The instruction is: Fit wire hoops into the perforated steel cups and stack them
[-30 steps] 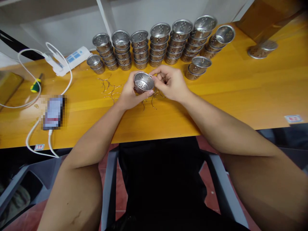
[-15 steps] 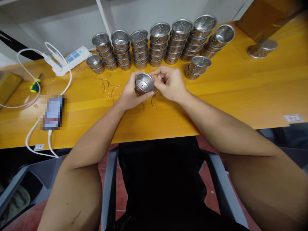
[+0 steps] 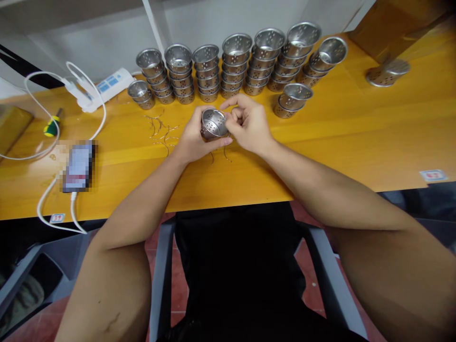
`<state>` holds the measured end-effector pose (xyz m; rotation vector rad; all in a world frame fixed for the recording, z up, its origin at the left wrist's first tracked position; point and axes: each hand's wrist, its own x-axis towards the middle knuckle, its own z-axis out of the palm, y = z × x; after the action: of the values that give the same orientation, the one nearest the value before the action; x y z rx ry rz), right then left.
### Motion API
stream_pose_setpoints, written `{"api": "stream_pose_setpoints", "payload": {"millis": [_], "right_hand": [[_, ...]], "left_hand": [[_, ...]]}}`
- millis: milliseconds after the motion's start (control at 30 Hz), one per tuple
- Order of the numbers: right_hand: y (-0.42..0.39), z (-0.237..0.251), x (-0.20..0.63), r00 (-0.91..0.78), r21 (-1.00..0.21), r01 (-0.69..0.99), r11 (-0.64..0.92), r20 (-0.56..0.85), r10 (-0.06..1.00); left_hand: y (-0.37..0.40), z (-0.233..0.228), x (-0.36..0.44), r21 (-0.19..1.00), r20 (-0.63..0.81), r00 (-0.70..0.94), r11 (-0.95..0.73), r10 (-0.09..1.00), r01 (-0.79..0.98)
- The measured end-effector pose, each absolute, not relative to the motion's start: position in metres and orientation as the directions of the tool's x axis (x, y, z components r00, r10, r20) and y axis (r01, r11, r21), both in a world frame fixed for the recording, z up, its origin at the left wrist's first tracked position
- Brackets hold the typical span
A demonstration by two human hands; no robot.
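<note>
My left hand [image 3: 192, 140] is wrapped round a small perforated metal cup [image 3: 213, 124], its open mouth tilted up towards me. Thumb and curled fingers of my right hand [image 3: 249, 121] are pinched at the cup's right rim, with the index finger stretched along the top edge. Whatever is between those fingertips is too small to make out. Thin curved wires [image 3: 164, 137] lie scattered on the table left of the cup, and a few more show beneath my hands.
Behind my hands stand several stacks of perforated cups [image 3: 237, 52]. A shorter stack [image 3: 292, 99] is at right, and an upturned cup [image 3: 388, 73] lies farther right. On the left are a phone [image 3: 79, 166], a power strip [image 3: 107, 90], white cables and a screwdriver [image 3: 52, 126].
My right hand has shifted slightly at the rim, its index finger lifting a little. The cup has turned and tilted slightly in my left hand.
</note>
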<state>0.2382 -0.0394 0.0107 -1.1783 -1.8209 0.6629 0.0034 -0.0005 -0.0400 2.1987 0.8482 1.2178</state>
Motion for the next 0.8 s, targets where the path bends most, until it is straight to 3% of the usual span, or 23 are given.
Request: {"api": "stream_pose_setpoints", "payload": {"millis": [267, 500, 800], "right_hand": [[-0.044, 0.024, 0.238, -0.267, -0.829, 0.328, 0.453, 0.378, 0.886], [-0.045, 0.035, 0.250, -0.437, -0.912, 0.160, 0.379, 0.279, 0.855], [-0.036, 0.025, 0.242, -0.442, -0.928, -0.057, 0.367, 0.354, 0.825]], "left_hand": [[-0.005, -0.034, 0.005, 0.704, 0.541, 0.376, -0.649, 0.753, 0.287], [0.000, -0.041, 0.000, 0.837, 0.421, 0.407, -0.520, 0.811, 0.169], [0.000, -0.044, 0.000, 0.751, 0.498, 0.415, -0.618, 0.761, 0.233]]}}
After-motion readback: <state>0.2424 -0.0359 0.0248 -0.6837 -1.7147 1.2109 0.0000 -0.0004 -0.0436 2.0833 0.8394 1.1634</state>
